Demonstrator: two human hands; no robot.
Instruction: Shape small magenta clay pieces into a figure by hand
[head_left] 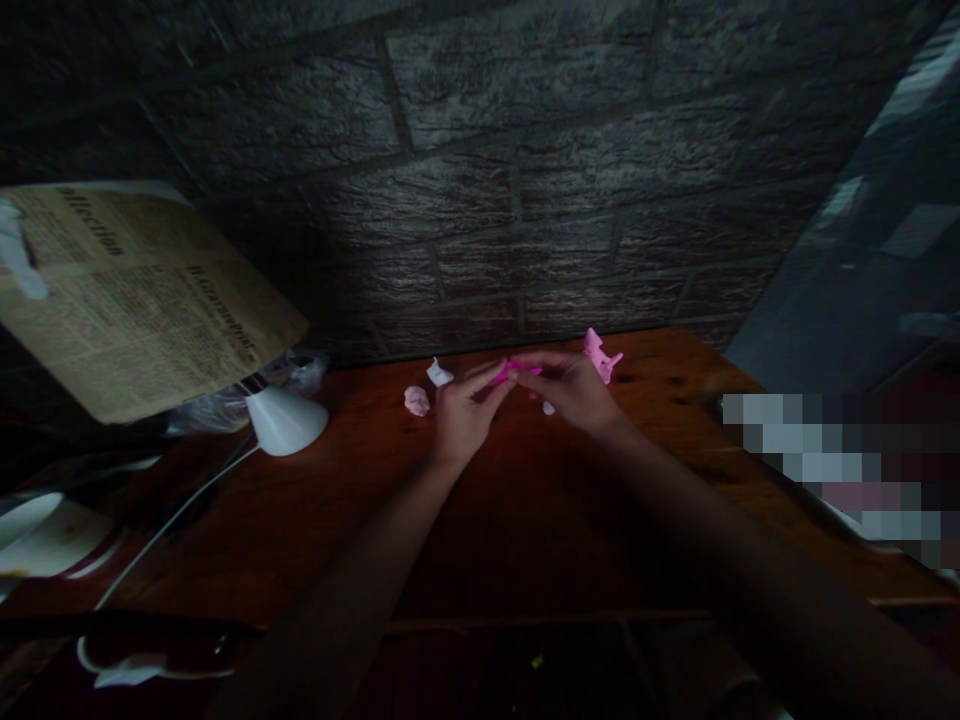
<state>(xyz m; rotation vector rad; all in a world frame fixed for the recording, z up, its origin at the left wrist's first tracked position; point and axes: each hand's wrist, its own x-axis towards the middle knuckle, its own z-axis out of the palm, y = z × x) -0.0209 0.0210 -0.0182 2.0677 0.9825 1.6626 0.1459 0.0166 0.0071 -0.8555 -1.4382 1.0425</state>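
Note:
Over the wooden table, my left hand (466,412) and my right hand (577,388) meet at the fingertips. Pinched between them is a small piece of bright pink clay (517,371), partly hidden by the fingers. Just left of my left hand lie a pale pink lump of clay (416,401) and a white crumpled piece (439,373). Beyond my right hand rests a lighter pink clay shape (601,356) with pointed ends. A little white bit (548,408) shows below my right fingers.
A lamp with a newspaper-print shade (142,300) and white base (289,420) stands at left, its cord (176,525) trailing forward. A white paper cup (56,535) lies near the left edge. A dark brick wall (465,180) backs the wooden table (525,520).

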